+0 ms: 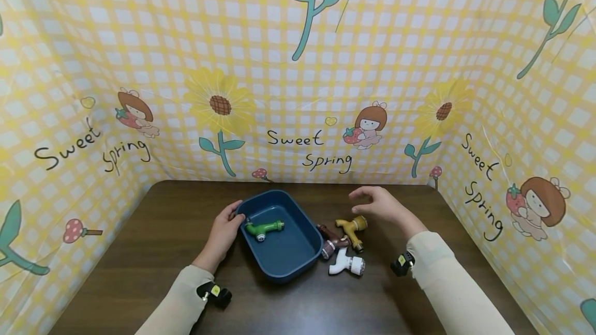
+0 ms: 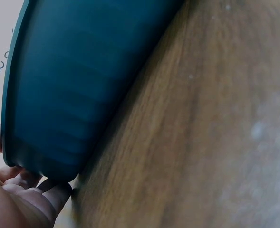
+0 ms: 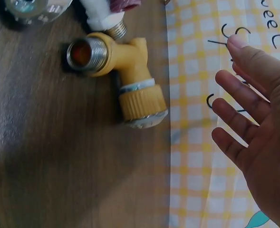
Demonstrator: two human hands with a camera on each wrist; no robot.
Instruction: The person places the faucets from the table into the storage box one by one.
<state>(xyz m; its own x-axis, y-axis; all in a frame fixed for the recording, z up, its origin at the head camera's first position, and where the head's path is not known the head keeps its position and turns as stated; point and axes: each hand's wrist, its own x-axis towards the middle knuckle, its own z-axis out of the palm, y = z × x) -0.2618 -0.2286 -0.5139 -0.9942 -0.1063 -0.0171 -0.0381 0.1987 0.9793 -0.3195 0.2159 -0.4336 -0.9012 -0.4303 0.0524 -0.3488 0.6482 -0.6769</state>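
Note:
At the left end of a dark blue plastic basin [image 1: 298,267], my left hand [image 1: 225,232] grips the rim, thumb over the edge and fingers against the outer wall [image 2: 78,90]. A green faucet [image 1: 264,228] lies inside the basin. To the basin's right, a yellow faucet [image 1: 352,229], a brown faucet [image 1: 331,241] and a white faucet [image 1: 346,264] lie close together on the table. My right hand [image 1: 379,204] hovers just beyond the yellow faucet, touching nothing; its fingers are spread apart in the right wrist view.
The dark wooden table [image 1: 153,252] is bounded at the back and sides by yellow checked cloth [image 1: 298,92] printed with flowers and lettering. Both wrists wear small black cameras [image 1: 215,294].

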